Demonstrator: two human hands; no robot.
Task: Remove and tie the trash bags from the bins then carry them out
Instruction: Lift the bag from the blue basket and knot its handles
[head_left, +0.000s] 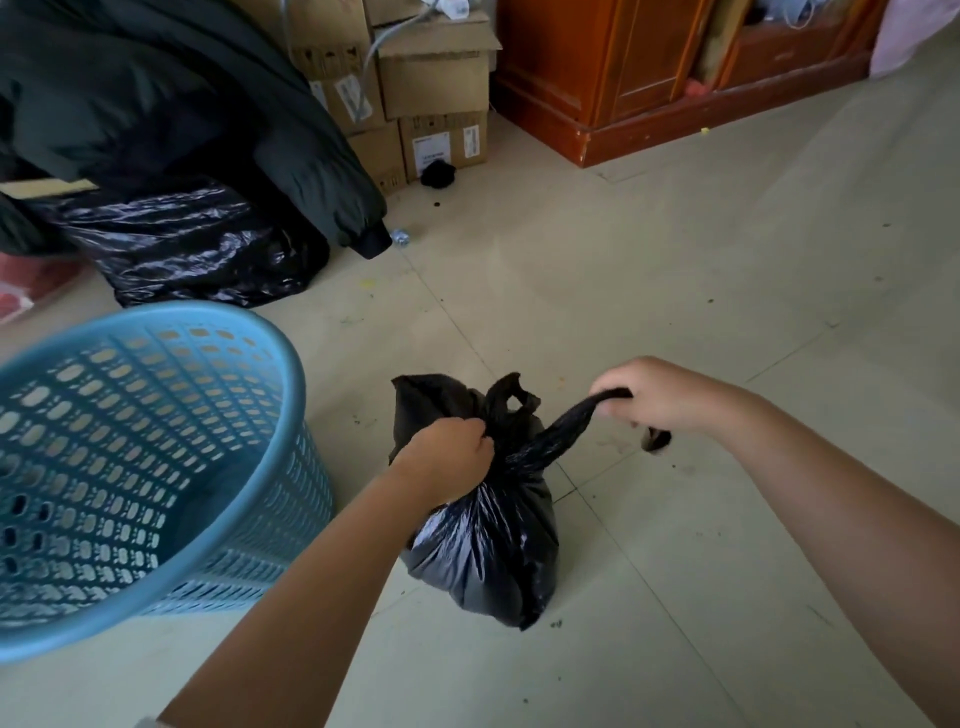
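Your left hand (441, 457) and right hand (649, 397) grip the bag (488, 545), out of the bin (140, 467), mid-tie; carrying remains.

This is a room in a home, used partly for storage. The floor (649, 270) is pale tile, scuffed and dotted with small bits of litter. Against the far wall stands a reddish-brown wooden cabinet (670, 78); left of the cabinet, cardboard boxes (431, 98) are stacked on the floor. Further left of the cabinet a dark padded jacket (171, 98) is draped over a full black plastic sack (197, 244), and nearer than these stands a blue perforated plastic bin (130, 467).
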